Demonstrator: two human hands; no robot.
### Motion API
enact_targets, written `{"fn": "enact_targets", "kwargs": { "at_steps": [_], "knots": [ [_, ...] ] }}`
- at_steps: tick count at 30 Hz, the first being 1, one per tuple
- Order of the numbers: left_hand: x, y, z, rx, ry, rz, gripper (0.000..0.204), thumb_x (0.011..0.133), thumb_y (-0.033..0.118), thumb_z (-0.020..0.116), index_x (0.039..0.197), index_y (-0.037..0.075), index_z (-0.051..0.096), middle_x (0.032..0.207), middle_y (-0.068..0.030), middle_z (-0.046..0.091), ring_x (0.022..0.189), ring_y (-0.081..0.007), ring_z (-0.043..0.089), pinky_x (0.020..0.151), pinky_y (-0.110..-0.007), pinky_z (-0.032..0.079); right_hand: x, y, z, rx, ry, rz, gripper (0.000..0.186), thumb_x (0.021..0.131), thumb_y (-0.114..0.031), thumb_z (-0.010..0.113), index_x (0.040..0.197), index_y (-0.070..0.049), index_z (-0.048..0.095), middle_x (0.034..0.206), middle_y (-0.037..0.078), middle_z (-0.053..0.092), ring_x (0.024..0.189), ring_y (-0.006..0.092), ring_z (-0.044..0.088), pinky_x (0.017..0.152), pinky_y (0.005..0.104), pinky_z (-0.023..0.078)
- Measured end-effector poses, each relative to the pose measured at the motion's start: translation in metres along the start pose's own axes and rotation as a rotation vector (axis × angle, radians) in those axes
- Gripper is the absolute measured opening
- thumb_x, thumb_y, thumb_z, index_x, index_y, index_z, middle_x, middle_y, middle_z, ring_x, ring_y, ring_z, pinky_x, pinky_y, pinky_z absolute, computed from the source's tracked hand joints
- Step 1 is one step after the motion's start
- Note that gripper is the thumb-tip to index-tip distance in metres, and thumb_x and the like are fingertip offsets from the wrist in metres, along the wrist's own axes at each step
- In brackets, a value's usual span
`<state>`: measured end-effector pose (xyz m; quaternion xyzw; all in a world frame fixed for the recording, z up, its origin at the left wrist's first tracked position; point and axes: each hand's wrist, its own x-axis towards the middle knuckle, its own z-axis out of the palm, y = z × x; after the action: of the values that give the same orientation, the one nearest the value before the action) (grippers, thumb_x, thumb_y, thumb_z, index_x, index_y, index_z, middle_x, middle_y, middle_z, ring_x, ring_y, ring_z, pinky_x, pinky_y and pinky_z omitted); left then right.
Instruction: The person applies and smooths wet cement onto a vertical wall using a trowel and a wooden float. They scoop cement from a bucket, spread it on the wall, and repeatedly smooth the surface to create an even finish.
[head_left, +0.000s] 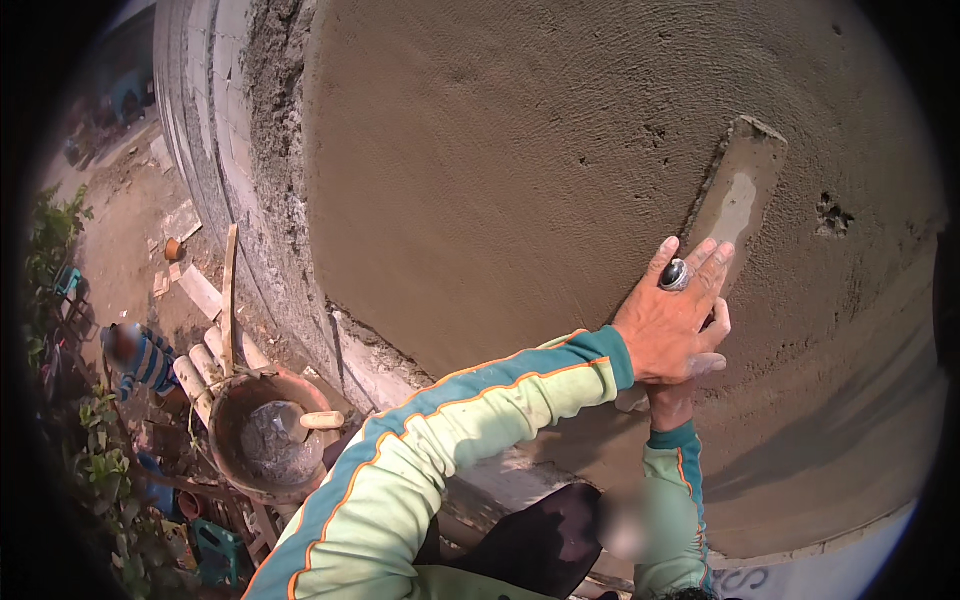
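Observation:
A long flat plastering float (738, 190), coated with grey mortar, lies against a wall of wet grey-brown plaster (480, 170). My left hand (672, 315), with a dark-stoned ring on one finger, is laid over the float's lower part with its fingers stretched along it. Below it, my right hand (672, 403) reaches up to the same end of the float and appears closed on it; most of that hand is hidden behind the left. Fine ridges and small pits mark the plaster around the float, with a deeper rough hole (832, 215) to its right.
At lower left stands a round bucket (225, 440) of mortar with a wooden-handled trowel (320, 420) in it. A wooden strip (230, 290) leans beside pale round poles (200, 380). Another person in striped clothing (150, 360) is near plants (105, 450). The plaster ends at a rough edge (275, 110).

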<state>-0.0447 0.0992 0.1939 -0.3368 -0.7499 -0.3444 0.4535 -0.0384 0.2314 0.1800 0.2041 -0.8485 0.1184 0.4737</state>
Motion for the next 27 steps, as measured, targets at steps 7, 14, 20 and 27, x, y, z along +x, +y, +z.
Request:
{"fn": "enact_targets", "kwargs": {
  "at_steps": [7, 14, 20, 27],
  "knots": [
    [-0.029, -0.065, -0.070, 0.191, -0.053, -0.129, 0.103, 0.092, 0.069, 0.062, 0.162, -0.004, 0.038, 0.176, -0.0204, 0.023, 0.163, -0.0383, 0.020, 0.128, -0.066, 0.015, 0.012, -0.081, 0.063, -0.010, -0.081, -0.085, 0.072, 0.094, -0.035, 0.077, 0.152, -0.003, 0.050, 0.145, 0.022, 0.044, 0.132, 0.0409, 0.049, 0.107, 0.0501, 0.048],
    [-0.097, -0.038, -0.033, 0.005, -0.261, -0.225, 0.105, 0.092, 0.069, 0.061, 0.164, -0.002, 0.033, 0.178, -0.0213, 0.012, 0.165, -0.0400, 0.010, 0.128, -0.066, 0.015, -0.083, -0.050, 0.073, -0.125, -0.218, -0.016, 0.068, 0.095, -0.033, 0.074, 0.152, -0.003, 0.051, 0.146, 0.021, 0.045, 0.131, 0.0421, 0.049, 0.108, 0.0510, 0.047],
    [-0.157, -0.036, -0.002, -0.067, -0.311, -0.482, 0.107, 0.098, 0.066, 0.056, 0.166, -0.008, 0.021, 0.177, -0.0267, 0.010, 0.163, -0.0474, 0.010, 0.126, -0.068, 0.015, -0.126, -0.037, 0.095, -0.010, -0.331, -0.062, 0.065, 0.094, -0.030, 0.074, 0.149, -0.002, 0.052, 0.147, 0.021, 0.050, 0.131, 0.0428, 0.051, 0.104, 0.0505, 0.050],
    [-0.116, -0.154, -0.077, -0.139, 0.203, -0.589, 0.103, 0.104, 0.063, 0.047, 0.168, -0.008, 0.011, 0.177, -0.0308, 0.002, 0.164, -0.0483, 0.002, 0.131, -0.057, 0.004, 0.023, -0.126, 0.139, -0.029, -0.385, -0.390, 0.056, 0.095, -0.018, 0.066, 0.147, -0.002, 0.053, 0.151, 0.019, 0.054, 0.109, 0.0411, 0.062, 0.089, 0.0504, 0.058]
  ]
}}
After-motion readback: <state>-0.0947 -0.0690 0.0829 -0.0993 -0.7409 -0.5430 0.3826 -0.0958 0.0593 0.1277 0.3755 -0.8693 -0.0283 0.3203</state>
